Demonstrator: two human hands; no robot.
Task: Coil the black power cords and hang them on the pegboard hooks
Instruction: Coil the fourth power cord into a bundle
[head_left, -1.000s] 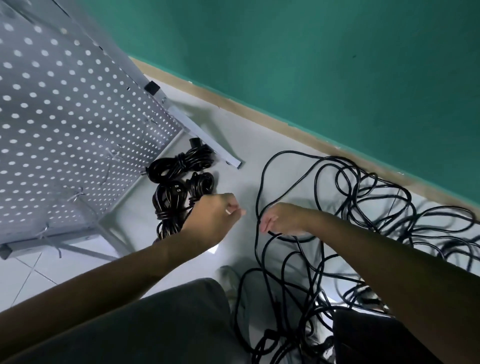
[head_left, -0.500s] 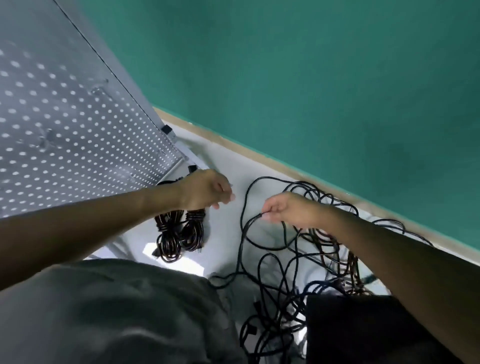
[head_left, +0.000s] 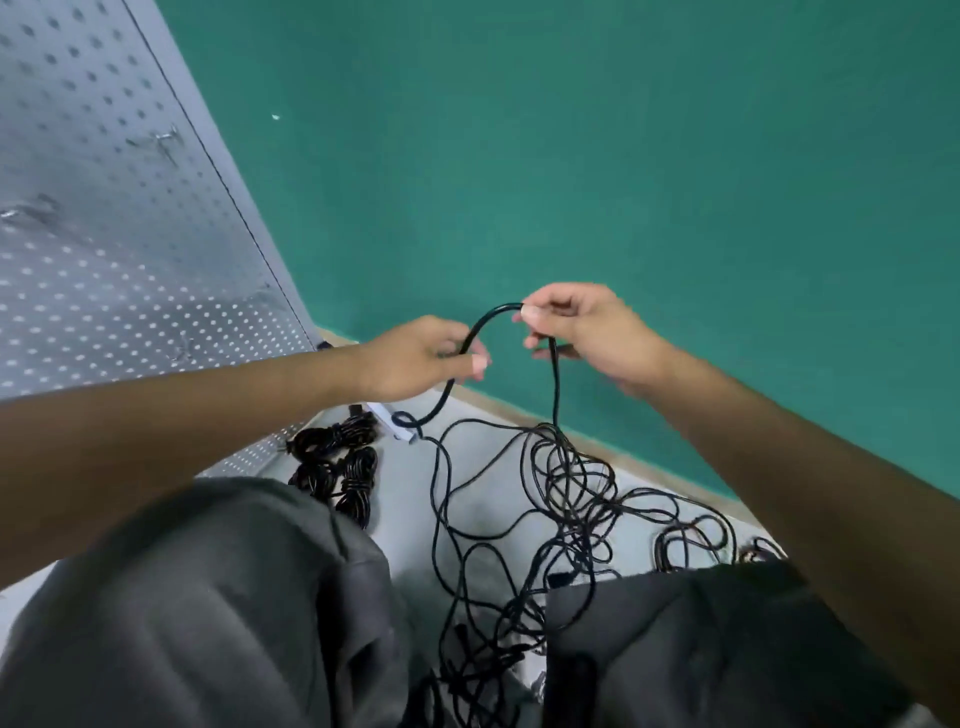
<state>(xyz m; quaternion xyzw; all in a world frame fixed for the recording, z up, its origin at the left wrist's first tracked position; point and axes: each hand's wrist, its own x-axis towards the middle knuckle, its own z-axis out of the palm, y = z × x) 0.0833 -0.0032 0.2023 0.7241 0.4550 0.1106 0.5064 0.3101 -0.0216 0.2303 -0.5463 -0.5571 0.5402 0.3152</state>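
A black power cord (head_left: 488, 318) arches between my two hands in front of the green wall. My left hand (head_left: 421, 358) grips one side of the arch, and my right hand (head_left: 582, 330) pinches the other side between thumb and fingers. From both hands the cord drops into a loose tangle of black cords (head_left: 561, 499) on the white floor. Coiled black cord bundles (head_left: 340, 467) lie on the floor by the foot of the grey pegboard (head_left: 119, 249), which fills the left. Metal hooks (head_left: 163, 141) stick out of the pegboard.
My knees in dark grey trousers (head_left: 218, 613) fill the bottom of the view. The green wall (head_left: 623, 156) with a tan baseboard (head_left: 587, 441) runs behind the cords. The pegboard's metal foot (head_left: 387, 421) lies on the floor near the coiled bundles.
Both hands have risen from the floor, lifting a length of cord into an arch between them. The view has tilted up toward the wall.
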